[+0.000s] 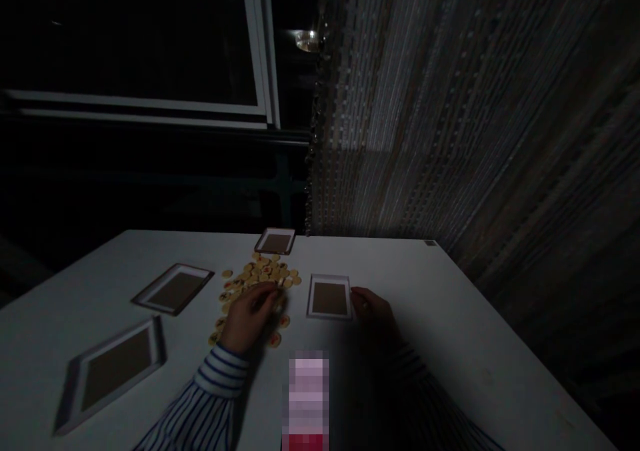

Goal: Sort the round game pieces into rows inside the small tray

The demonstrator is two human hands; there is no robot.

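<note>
Round wooden pieces with red or dark characters, like Chinese chess pieces (265, 269), lie heaped on the white table. My left hand (251, 314) is over the near side of this heap, its fingers curled together; whatever they hold is hidden. Just right of the heap lies a small shallow tray or frame (330, 279) with a pale border and a brown middle. At its right edge, my right hand (376, 312) has closed fingertips on the rim; the thumb is hard to see in the shadow. A few loose pieces (275, 339) lie nearer to me.
Three similar trays or frames stand around: one behind the heap (259, 246), one at left (145, 297), one at near left (73, 398). The white table (450, 344) ends before a beaded string curtain (400, 104) and a dark window (260, 110). Light is dim.
</note>
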